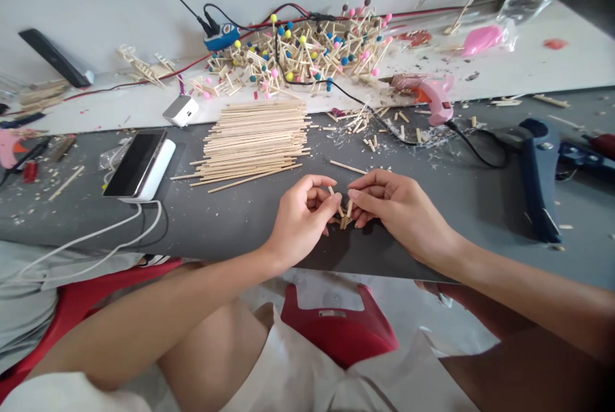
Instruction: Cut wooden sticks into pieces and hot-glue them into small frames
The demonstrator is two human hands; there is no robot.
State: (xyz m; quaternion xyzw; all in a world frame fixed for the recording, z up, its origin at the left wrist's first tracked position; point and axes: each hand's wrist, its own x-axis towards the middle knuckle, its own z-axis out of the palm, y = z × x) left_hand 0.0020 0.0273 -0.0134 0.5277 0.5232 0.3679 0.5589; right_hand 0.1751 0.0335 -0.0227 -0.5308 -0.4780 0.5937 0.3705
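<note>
My left hand [305,213] and my right hand [391,204] meet above the front of the grey table. Between their fingertips is a small cluster of short wooden sticks [344,223]. The left thumb and fingers pinch a stick at the cluster's left side. A stick on the right side is pinched by my right thumb and forefinger. My fingers partly hide the cluster, so how its pieces join cannot be made out. Just beyond the hands lies one loose wooden stick [348,167]. A pile of long thin wooden sticks [259,140] rests to the left and farther back.
Behind is a heap of stick pieces with coloured balls [312,53]. A pink glue gun [435,98] lies at right, its black cable on the table. Farther right stands a dark blue tool [541,181]. At left, a phone [137,165] has white cables hanging over the edge.
</note>
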